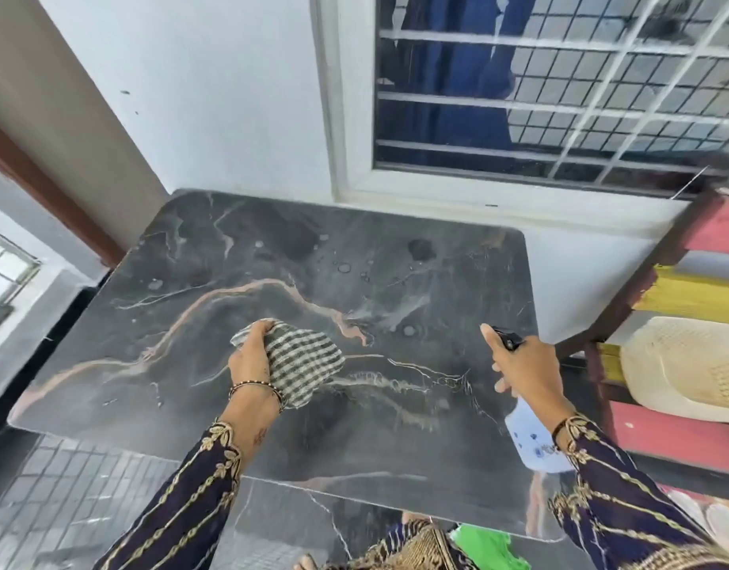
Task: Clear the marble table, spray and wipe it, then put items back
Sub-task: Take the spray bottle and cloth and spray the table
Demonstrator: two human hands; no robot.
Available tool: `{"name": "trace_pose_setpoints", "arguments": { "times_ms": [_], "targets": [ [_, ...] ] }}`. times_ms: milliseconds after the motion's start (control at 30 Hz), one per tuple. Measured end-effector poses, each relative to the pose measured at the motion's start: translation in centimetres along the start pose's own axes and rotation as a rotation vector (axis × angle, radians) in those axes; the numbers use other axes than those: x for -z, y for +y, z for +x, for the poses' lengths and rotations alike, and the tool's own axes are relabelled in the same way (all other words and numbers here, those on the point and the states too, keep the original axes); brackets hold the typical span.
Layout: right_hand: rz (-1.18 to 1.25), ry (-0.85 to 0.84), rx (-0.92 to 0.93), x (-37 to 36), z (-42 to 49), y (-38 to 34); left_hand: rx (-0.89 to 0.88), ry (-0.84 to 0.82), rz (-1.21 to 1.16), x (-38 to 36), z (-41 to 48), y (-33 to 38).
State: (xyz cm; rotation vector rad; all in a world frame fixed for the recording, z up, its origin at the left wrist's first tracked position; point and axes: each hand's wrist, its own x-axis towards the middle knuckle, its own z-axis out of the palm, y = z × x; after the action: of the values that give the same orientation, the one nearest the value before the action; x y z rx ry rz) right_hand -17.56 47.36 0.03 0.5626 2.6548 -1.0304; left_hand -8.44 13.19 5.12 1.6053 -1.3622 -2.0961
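Left grip is closed around a bunched checked cloth pressed on the marble desk near its middle; right grip is wrapped round a spray bottle by the right edge. Droplets sit toward the far edge. Best wiping, I judge, runs from the far edge to the near one in overlapping strokes, cloth flattened.

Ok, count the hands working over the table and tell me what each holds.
2. The left hand grips a checked cloth on the marble table; the right hand holds a spray bottle near the table's right edge.
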Motion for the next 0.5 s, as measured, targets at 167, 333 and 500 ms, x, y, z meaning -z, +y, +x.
{"name": "trace_pose_setpoints", "arguments": {
  "times_ms": [167, 333, 500],
  "targets": [
    [-0.027, 0.052, 0.058, 1.7, 6.6, -2.3, 0.004, 0.019, -0.006, -4.4, 0.3, -0.4],
    [0.007, 0.011, 0.035, 2.7, 11.9, -5.1, 0.019, 0.049, -0.047, -6.6, 0.8, -0.3],
    [-0.001, -0.036, 0.106, 2.1, 15.2, -8.4, 0.023, 0.09, -0.088, -7.6, 1.0, -0.2]
  ]
}}
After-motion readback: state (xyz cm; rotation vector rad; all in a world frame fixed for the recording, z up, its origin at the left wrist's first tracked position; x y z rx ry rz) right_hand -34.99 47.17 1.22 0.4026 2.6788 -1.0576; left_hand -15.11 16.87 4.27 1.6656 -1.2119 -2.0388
